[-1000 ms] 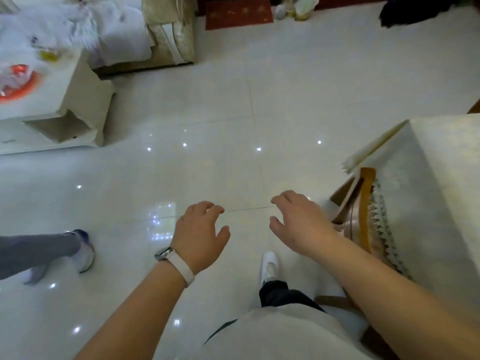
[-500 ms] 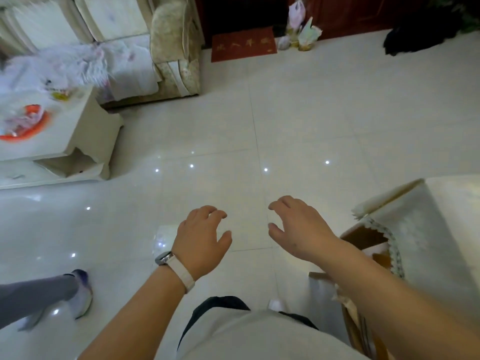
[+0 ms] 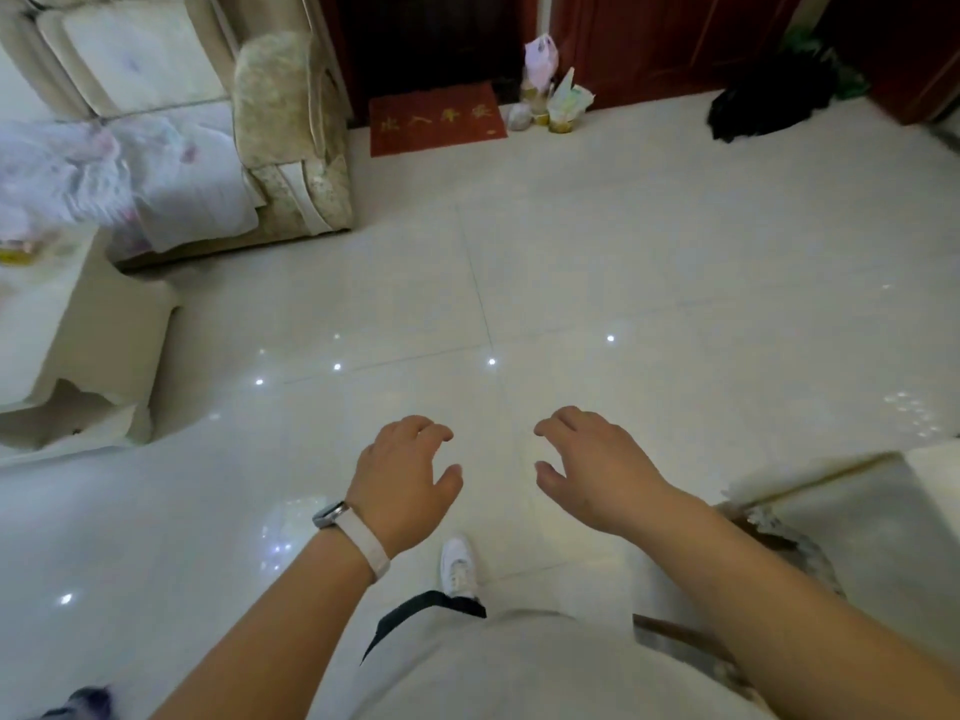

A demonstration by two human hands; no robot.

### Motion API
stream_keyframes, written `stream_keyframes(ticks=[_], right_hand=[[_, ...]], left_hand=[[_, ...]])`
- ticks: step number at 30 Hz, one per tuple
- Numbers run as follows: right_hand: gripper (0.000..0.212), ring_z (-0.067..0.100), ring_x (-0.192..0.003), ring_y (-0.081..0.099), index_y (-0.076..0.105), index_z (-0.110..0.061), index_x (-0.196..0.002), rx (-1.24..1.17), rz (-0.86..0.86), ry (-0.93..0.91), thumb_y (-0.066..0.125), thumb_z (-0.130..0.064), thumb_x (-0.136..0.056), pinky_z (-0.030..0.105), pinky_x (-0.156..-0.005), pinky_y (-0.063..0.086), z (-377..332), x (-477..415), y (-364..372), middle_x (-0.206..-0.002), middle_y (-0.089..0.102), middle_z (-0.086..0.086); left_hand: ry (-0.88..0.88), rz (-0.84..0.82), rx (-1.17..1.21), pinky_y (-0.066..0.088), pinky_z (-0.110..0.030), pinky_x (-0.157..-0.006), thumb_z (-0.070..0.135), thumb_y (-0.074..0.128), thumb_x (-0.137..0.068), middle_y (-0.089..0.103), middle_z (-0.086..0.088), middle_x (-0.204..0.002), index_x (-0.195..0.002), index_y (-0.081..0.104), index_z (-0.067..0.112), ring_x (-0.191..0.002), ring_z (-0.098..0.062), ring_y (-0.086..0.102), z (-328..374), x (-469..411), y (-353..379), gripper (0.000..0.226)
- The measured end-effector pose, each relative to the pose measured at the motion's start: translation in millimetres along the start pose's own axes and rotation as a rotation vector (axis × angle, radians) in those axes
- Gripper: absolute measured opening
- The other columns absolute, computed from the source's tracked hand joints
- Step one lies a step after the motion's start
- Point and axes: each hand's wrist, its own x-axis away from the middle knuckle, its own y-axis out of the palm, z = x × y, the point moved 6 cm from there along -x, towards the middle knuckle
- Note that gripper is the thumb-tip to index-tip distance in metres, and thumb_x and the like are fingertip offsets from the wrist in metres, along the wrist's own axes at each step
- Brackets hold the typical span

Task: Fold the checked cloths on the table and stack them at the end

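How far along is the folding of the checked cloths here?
Done: nothing visible; no checked cloth or stack is in view. In hand: nothing; the left hand and right hand hover loosely curled and empty over the tiled floor. Only a corner of the covered table shows at right. Left: apparently all folding and stacking.

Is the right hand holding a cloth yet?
No, open: right hand hangs over the floor, fingers loosely curled, holding nothing.

Dim, soft indoor light; glints in white pinpoints off glossy floor [image 3: 649, 283]; smears at left edge; bends toward corners.
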Motion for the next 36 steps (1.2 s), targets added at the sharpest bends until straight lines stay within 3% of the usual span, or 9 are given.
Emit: stream_keyframes(ticks=[8, 14, 22, 27, 36], right_hand=[[0.047, 0.021, -0.123, 0.045, 0.045, -0.022, -0.139, -0.013, 0.123, 0.163, 0.047, -0.040, -0.096, 0.033, -0.097, 0.038, 3.7, -83.2, -56.3, -0.139, 0.045, -0.003], [0.046, 0.021, -0.123, 0.046, 0.046, -0.021, -0.139, -0.039, 0.153, 0.273, 0.048, -0.039, -0.096, 0.032, -0.096, 0.038, 47.5, -112.3, -83.2, -0.139, 0.046, -0.003], [0.047, 0.019, -0.123, 0.046, 0.046, -0.022, -0.139, -0.131, 0.124, 0.283, 0.048, -0.039, -0.096, 0.031, -0.097, 0.037, 123.4, -178.4, -89.8, -0.140, 0.046, -0.004], [0.047, 0.020, -0.122, 0.046, 0.045, -0.022, -0.140, -0.173, 0.146, 0.279, 0.047, -0.040, -0.096, 0.032, -0.097, 0.039, 199.6, -225.1, -127.3, -0.138, 0.047, -0.003], [0.048, 0.022, -0.121, 0.047, 0.045, -0.023, -0.140, -0.196, 0.199, 0.453, 0.047, -0.040, -0.096, 0.035, -0.097, 0.041, 355.1, -229.5, -208.1, -0.138, 0.047, -0.002]], left_hand=[[0.141, -0.005, -0.011, 0.040, -0.037, -0.099, 0.040, 0.057, -0.090, 0.052, 0.001, -0.132, -0.127, 0.056, 0.022, -0.123, -0.022, 0.046, -31.4, -117.6, -46.1, 0.041], [0.225, -0.010, 0.018, 0.040, -0.037, -0.098, 0.039, 0.059, -0.089, 0.053, 0.000, -0.131, -0.125, 0.058, 0.021, -0.122, -0.022, 0.046, -12.3, -190.1, -53.5, 0.040], [0.233, -0.105, -0.034, 0.039, -0.036, -0.100, 0.041, 0.057, -0.090, 0.051, 0.003, -0.133, -0.127, 0.055, 0.023, -0.124, -0.019, 0.044, 32.5, -283.7, -34.4, 0.041], [0.236, -0.134, -0.091, 0.038, -0.034, -0.101, 0.040, 0.057, -0.090, 0.051, 0.004, -0.132, -0.127, 0.056, 0.023, -0.123, -0.018, 0.044, 87.5, -362.0, -28.9, 0.040], [0.442, -0.173, -0.088, 0.037, -0.033, -0.102, 0.041, 0.055, -0.092, 0.050, 0.003, -0.134, -0.129, 0.054, 0.022, -0.124, -0.019, 0.043, 258.3, -490.3, -13.3, 0.042]])
